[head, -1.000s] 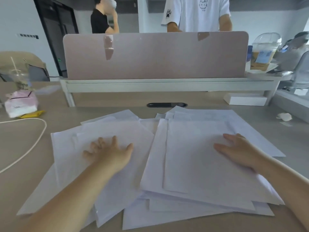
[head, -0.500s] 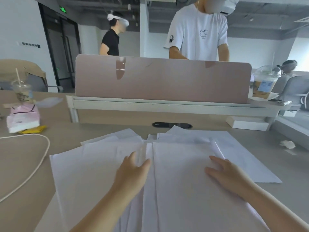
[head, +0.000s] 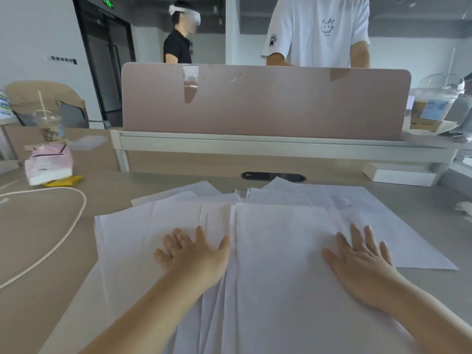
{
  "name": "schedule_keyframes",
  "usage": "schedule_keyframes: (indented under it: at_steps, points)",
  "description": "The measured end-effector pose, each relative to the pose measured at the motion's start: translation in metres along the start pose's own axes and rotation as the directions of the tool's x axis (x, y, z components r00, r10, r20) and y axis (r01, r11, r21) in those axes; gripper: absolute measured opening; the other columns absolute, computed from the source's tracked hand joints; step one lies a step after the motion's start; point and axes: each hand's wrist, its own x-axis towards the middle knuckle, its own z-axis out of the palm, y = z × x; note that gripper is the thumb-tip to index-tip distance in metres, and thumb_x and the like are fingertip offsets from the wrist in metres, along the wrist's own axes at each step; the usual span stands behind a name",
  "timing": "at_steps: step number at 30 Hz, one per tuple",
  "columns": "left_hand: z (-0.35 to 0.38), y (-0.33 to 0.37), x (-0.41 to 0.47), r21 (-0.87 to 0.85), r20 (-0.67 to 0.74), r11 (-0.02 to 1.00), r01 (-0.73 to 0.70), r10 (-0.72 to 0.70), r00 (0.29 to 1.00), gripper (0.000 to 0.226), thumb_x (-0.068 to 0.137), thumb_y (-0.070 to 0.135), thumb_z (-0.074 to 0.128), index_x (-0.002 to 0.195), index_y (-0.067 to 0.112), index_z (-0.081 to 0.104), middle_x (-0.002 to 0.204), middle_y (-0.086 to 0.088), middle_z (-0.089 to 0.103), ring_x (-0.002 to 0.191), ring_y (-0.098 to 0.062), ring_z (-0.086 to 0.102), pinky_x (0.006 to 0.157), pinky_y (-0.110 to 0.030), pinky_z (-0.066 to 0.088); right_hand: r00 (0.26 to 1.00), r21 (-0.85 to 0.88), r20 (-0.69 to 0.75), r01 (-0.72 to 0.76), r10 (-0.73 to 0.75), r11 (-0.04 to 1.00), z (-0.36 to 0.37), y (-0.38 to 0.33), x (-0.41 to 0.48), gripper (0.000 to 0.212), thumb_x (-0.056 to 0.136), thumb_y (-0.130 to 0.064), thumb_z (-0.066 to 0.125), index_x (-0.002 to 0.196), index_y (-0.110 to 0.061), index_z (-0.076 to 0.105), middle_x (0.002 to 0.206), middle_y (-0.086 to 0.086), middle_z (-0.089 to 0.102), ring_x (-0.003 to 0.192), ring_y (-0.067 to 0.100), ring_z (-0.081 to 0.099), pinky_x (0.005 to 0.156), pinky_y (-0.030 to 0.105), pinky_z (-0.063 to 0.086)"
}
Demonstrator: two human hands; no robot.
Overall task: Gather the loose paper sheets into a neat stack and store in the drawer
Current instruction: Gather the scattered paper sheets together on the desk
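Observation:
Several loose white paper sheets (head: 281,238) lie overlapped and fanned out across the beige desk (head: 38,246) in front of me. My left hand (head: 194,254) rests flat on the left group of sheets, fingers spread, its thumb against the edge of the top right sheet. My right hand (head: 360,256) lies flat with fingers spread on the right side of the pile. Neither hand holds a sheet. No drawer shows in this view.
A pink divider panel (head: 263,100) stands behind the papers. A white cable (head: 74,221) loops at left, near a pink tissue pack (head: 48,167) and a drink cup (head: 49,126). A white box (head: 401,175) sits at right. Two people stand beyond the divider.
The left sheets have slid right, closing the gap with the right pile. My left hand has moved right and now lies flat again; the camera has tilted up.

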Motion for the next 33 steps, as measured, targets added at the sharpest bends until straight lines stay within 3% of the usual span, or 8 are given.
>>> schedule_keyframes:
  at_steps: [5, 7, 11, 15, 22, 24, 27, 33]
  points:
    - [-0.015, 0.000, -0.011, -0.280, -0.103, 0.944, -0.175, 0.152, 0.983, 0.061, 0.092, 0.055, 0.032, 0.144, 0.022, 0.036, 0.150, -0.007, 0.032, 0.132, -0.028, 0.035, 0.106, -0.041, 0.029, 0.999, 0.250, -0.044, 0.031, -0.020, 0.968, -0.013, -0.009, -0.011, 0.053, 0.101, -0.041, 0.025, 0.143, -0.012, 0.036, 0.156, 0.015, 0.023, 0.144, 0.028, 0.020, 0.108, 0.032, 0.022]
    - [-0.019, -0.011, -0.006, -0.136, -0.212, 0.984, -0.112, 0.082, 0.974, 0.060, 0.092, 0.055, 0.029, 0.142, 0.024, 0.037, 0.151, -0.007, 0.032, 0.133, -0.030, 0.033, 0.108, -0.048, 0.023, 0.995, 0.324, -0.090, -0.020, 0.052, 0.946, -0.019, -0.002, -0.010, 0.046, 0.100, -0.038, 0.029, 0.133, -0.012, 0.045, 0.150, 0.015, 0.030, 0.138, 0.032, 0.030, 0.097, 0.033, 0.030]
    - [-0.011, -0.026, 0.002, 0.072, -0.077, 0.991, 0.116, -0.110, 0.991, 0.081, 0.086, 0.071, 0.012, 0.153, 0.027, 0.001, 0.162, -0.014, -0.007, 0.147, -0.040, -0.006, 0.115, -0.055, 0.001, 0.999, 0.117, -0.013, -0.040, 0.042, 0.992, -0.004, 0.006, 0.002, 0.065, 0.096, -0.050, 0.019, 0.151, -0.014, 0.019, 0.161, 0.015, 0.008, 0.150, 0.026, 0.002, 0.119, 0.038, 0.010]
    - [0.002, -0.007, -0.004, 0.085, -0.058, 0.996, -0.012, 0.017, 0.998, 0.082, 0.085, 0.073, 0.009, 0.153, 0.027, 0.000, 0.162, -0.014, -0.009, 0.147, -0.039, -0.007, 0.116, -0.053, 0.001, 0.999, 0.090, -0.007, -0.038, 0.039, 0.995, 0.000, 0.004, 0.005, 0.077, 0.094, -0.059, 0.015, 0.154, -0.013, 0.005, 0.163, 0.014, -0.004, 0.150, 0.026, -0.009, 0.120, 0.039, 0.000]
    - [-0.008, 0.012, -0.026, -0.437, -0.145, 0.849, -0.297, 0.259, 0.955, 0.062, 0.094, 0.058, 0.023, 0.147, 0.028, 0.032, 0.153, 0.003, 0.038, 0.141, -0.022, 0.032, 0.113, -0.039, 0.025, 0.999, 0.209, -0.025, 0.027, -0.022, 0.978, -0.003, 0.001, 0.005, 0.071, 0.093, -0.058, 0.020, 0.151, -0.017, 0.020, 0.161, 0.010, 0.013, 0.149, 0.025, 0.007, 0.118, 0.038, 0.013]
    - [-0.011, 0.001, -0.018, -0.218, -0.246, 0.952, -0.216, 0.160, 0.956, 0.065, 0.094, 0.058, 0.015, 0.149, 0.026, 0.028, 0.154, -0.002, 0.035, 0.145, -0.026, 0.023, 0.117, -0.048, 0.012, 0.996, 0.272, -0.083, -0.007, 0.031, 0.962, -0.008, 0.005, 0.005, 0.065, 0.092, -0.055, 0.024, 0.144, -0.018, 0.033, 0.156, 0.012, 0.026, 0.145, 0.027, 0.019, 0.113, 0.039, 0.023]
    - [-0.007, -0.014, -0.007, -0.011, -0.114, 1.000, -0.010, 0.008, 0.993, 0.076, 0.090, 0.063, 0.003, 0.154, 0.021, 0.007, 0.162, -0.015, 0.004, 0.148, -0.037, -0.001, 0.117, -0.051, -0.001, 0.994, 0.206, -0.084, -0.051, 0.070, 0.977, -0.005, 0.011, 0.007, 0.060, 0.094, -0.049, 0.023, 0.142, -0.017, 0.034, 0.156, 0.015, 0.023, 0.146, 0.029, 0.014, 0.115, 0.041, 0.020]
    - [0.008, 0.012, -0.016, -0.014, -0.040, 0.990, -0.141, 0.140, 0.989, 0.084, 0.089, 0.068, 0.006, 0.154, 0.015, 0.002, 0.161, -0.018, -0.007, 0.148, -0.037, -0.009, 0.119, -0.045, -0.003, 0.998, 0.118, -0.033, -0.054, 0.059, 0.992, 0.002, 0.001, 0.006, 0.071, 0.095, -0.054, 0.017, 0.154, -0.015, 0.007, 0.163, 0.014, -0.003, 0.150, 0.026, -0.004, 0.120, 0.038, 0.004]
